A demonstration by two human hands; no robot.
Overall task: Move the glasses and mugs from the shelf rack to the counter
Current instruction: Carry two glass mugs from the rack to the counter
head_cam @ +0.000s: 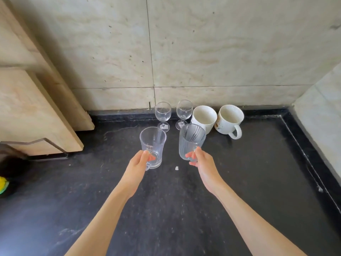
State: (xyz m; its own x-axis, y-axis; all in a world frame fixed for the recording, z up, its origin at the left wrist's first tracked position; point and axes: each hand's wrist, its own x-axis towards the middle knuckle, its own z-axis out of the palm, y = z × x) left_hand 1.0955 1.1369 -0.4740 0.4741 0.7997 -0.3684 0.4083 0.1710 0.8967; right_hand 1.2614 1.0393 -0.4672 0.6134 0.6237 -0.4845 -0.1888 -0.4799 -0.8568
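Note:
My left hand (137, 164) grips the handle of a smooth clear glass mug (153, 143), held upright with its base at or just above the black counter (258, 172). My right hand (200, 159) grips a ribbed clear glass mug (191, 140), lifted and tilted slightly right. Behind them, along the wall, stand two small wine glasses (162, 112) (184, 110) and two white ceramic mugs (203, 116) (228, 120), the right one with its handle toward me.
A beige wooden cabinet (36, 108) overhangs the counter at left. Tiled walls close off the back and the right side. A yellow-green object (3, 184) sits at the far left edge. A small white crumb (176, 168) lies between my hands.

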